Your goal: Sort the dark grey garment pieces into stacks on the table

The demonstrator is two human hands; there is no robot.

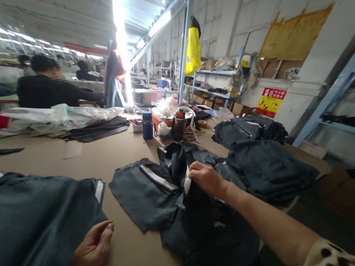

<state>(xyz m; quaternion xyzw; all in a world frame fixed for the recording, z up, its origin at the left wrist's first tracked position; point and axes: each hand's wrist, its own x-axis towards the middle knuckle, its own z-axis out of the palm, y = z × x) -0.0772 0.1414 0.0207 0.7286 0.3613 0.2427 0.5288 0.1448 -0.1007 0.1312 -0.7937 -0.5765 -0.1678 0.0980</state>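
Note:
A dark grey garment (144,197) with white strips lies bunched on the table in front of me. My right hand (209,180) pinches a white strip (187,182) at the middle of this garment, its fingers closed. To the left, my left hand (90,254) is held with thumb and fingertips pressed together; anything between them is too small to make out. Beside that hand spreads a large dark grey fabric piece (35,220), with a white strip at its right corner.
Stacked dark garments (268,167) lie at the right. A blue flask (147,125), a dark bottle (179,124) and plastic bags (55,118) stand or lie along the back of the brown table (95,153). A blue metal post (185,41) rises behind. Co-workers sit beyond the table.

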